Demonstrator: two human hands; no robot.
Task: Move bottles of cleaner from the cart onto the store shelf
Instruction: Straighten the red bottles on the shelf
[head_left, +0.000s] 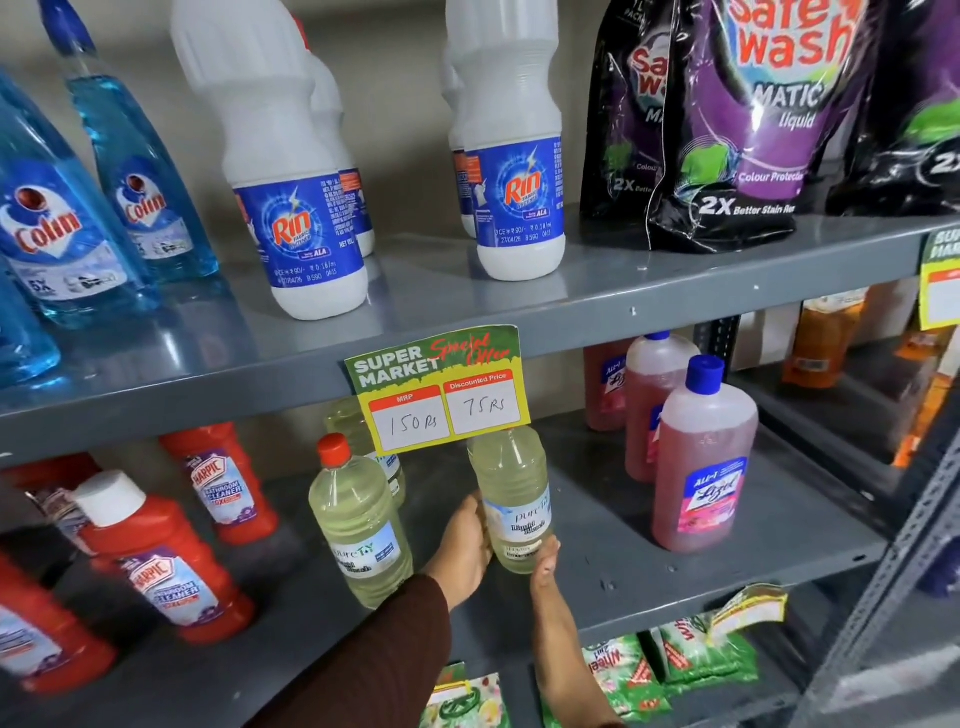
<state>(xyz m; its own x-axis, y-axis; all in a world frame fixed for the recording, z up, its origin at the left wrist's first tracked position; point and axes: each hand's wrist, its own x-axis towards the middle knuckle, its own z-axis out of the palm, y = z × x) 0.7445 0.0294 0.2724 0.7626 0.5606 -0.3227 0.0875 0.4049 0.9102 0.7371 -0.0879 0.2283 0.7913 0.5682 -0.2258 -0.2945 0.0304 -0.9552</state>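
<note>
A clear bottle of pale yellow cleaner (511, 493) with a white and blue label stands upright on the grey middle shelf (675, 587); its cap is hidden behind a price tag. My left hand (465, 551), in a brown sleeve, wraps the bottle's left side. The fingers of my right hand (545, 564) press its lower right side. Just left of it stands a matching yellow bottle (358, 525) with a red cap, and a third one (358, 431) sits behind that. The cart is out of view.
Red Harpic bottles (156, 561) fill the shelf's left, pink Lizol bottles (701, 462) its right. A yellow price tag (441, 389) hangs from the upper shelf's edge. Blue Colin bottles (57, 208), white Rin bottles (291, 171) and purple pouches (753, 119) stand above. Green packets (675, 660) lie below.
</note>
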